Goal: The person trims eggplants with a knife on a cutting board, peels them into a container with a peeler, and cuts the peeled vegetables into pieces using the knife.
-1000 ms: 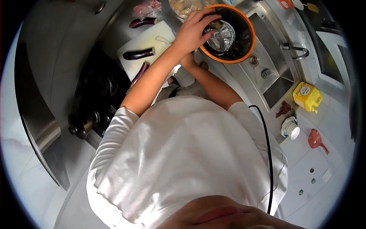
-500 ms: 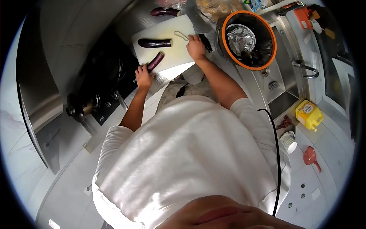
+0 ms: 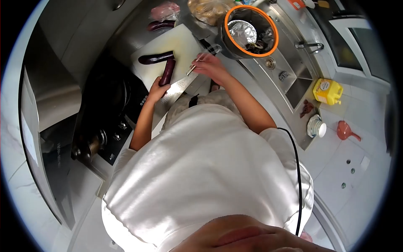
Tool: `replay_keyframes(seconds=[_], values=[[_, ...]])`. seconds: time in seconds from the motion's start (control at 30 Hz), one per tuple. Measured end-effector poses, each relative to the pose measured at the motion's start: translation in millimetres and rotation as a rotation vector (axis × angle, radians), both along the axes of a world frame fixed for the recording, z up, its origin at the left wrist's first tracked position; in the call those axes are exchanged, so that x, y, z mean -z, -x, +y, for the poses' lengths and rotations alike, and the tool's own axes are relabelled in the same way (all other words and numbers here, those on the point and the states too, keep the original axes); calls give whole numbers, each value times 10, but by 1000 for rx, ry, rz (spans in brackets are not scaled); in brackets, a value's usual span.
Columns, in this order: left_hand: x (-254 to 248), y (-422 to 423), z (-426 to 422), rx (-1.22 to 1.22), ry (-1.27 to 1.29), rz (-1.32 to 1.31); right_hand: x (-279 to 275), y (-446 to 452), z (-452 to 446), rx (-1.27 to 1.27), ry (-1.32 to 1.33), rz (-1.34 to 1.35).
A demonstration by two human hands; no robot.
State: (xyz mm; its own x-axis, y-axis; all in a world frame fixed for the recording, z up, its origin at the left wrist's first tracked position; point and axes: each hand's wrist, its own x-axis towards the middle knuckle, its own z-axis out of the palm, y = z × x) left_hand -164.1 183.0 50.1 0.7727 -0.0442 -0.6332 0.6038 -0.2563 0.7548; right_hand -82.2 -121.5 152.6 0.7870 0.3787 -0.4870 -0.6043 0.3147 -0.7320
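My left hand [image 3: 158,89] is closed around the lower end of a cut purple eggplant piece [image 3: 168,71], tilted upright at the near edge of the white cutting board [image 3: 184,40]. A second eggplant piece [image 3: 153,58] lies on the board, close to the held one's top. My right hand [image 3: 211,67] grips a peeler [image 3: 191,68] with a looped metal wire handle, just right of the board. Its metal head points toward the held eggplant, with a gap between them. Another eggplant [image 3: 161,25] rests behind the board, beside a plastic bag of pinkish food [image 3: 165,11].
An orange-rimmed bin [image 3: 275,40] lined with a dark bag stands right of the board, a foil dish inside. Beyond are the sink [image 3: 299,93], faucet [image 3: 310,45] and yellow jug [image 3: 327,91]. Left is the black stove [image 3: 105,90] with a pot [image 3: 89,149].
My right hand has picked up the peeler from the board and moved toward me. My left hand has raised its eggplant piece more upright. The camera view has shifted.
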Motion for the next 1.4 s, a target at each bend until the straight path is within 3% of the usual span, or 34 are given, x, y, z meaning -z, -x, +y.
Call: replay_keyframes(seconds=[0.07,0.13,0.27,0.33,0.4,0.5,0.67,0.73,0.87,0.93,1.2,1.27,1.4], values=[[-555,-80,-300,-17,106,43,-283,32,-221,21,-30,-49],[-1045,-181,-619,-51,380,-2,-656,83,-391,163,-35,-259],[-1635,-598,-1229,145,420,-88,-1169,69,-629,301,70,-419],[-1820,-759,-1545,160,422,-125,-1339,33,-759,288,-109,-391],[-1886,-895,-1775,188,418,-152,-1245,-16,-918,283,-135,-462],[-2025,-1026,-2070,163,494,-125,-1169,-99,-1230,230,458,-866],[-2109,-1112,-2403,153,371,-140,-1082,-57,-1757,200,363,-765],[-2099,-1136,-2518,115,449,-122,-1058,-55,-1887,289,349,-596],[-2071,-1185,-2727,70,431,-99,-988,-98,-2107,256,309,-659],[-2067,-1207,-2803,57,360,-94,-1067,-149,-2209,66,550,-698],[-2138,-1169,-3125,-66,231,-148,-978,-121,-2311,-11,384,-581],[-2081,-1146,-3168,-64,201,-186,-995,-116,-2304,-67,718,-716],[-2099,-1126,-3174,-20,186,-227,-992,-146,-2267,-17,888,-978]])
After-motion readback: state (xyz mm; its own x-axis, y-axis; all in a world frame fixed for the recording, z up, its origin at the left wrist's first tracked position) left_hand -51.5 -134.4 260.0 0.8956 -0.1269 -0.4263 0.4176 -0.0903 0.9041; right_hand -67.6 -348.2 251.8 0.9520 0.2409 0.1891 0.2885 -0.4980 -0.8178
